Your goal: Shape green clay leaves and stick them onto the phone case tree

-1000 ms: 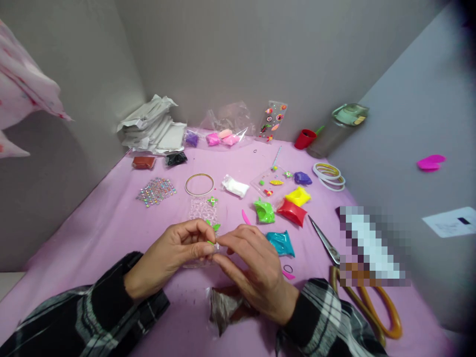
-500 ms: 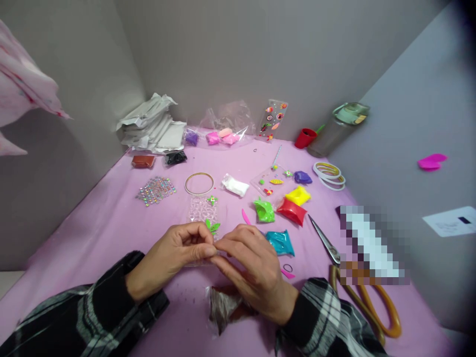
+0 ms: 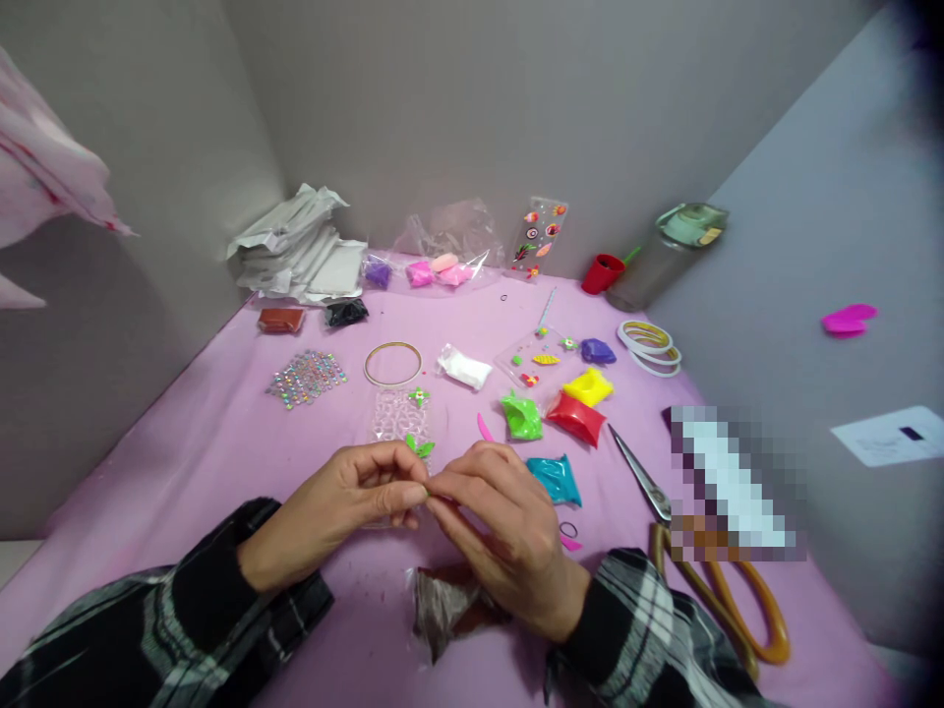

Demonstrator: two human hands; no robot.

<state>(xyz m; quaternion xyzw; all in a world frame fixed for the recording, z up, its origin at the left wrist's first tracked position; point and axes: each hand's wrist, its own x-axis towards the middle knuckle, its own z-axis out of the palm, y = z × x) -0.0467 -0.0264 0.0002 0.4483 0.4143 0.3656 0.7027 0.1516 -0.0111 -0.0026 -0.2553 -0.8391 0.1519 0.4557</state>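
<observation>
My left hand [image 3: 361, 497] and my right hand [image 3: 508, 536] meet fingertip to fingertip low in the middle of the view. Both are closed in a pinch at one spot; what lies between the tips is too small and covered to name. Just beyond them is a clear patterned plate [image 3: 394, 418], partly hidden by my fingers. On it sit green leaf shapes [image 3: 420, 448] and a small flower with green petals [image 3: 419, 396]. Below my right hand lies a brown clay packet [image 3: 446, 615] in clear wrap. A teal clay packet [image 3: 559, 480] is beside its knuckles.
Green [image 3: 521, 417], red [image 3: 577, 420] and yellow [image 3: 588, 386] packets lie right of centre. Large scissors [image 3: 649, 482] rest at the right, near tape rolls [image 3: 649, 348]. Rhinestones [image 3: 306, 379] lie left, a hoop [image 3: 393, 364] beyond the plate. A bottle [image 3: 664, 256] stands at the back right.
The pinched fingertips have shifted very slightly against each other. The whole scene sits a little further left in the view; the things on the table keep their places.
</observation>
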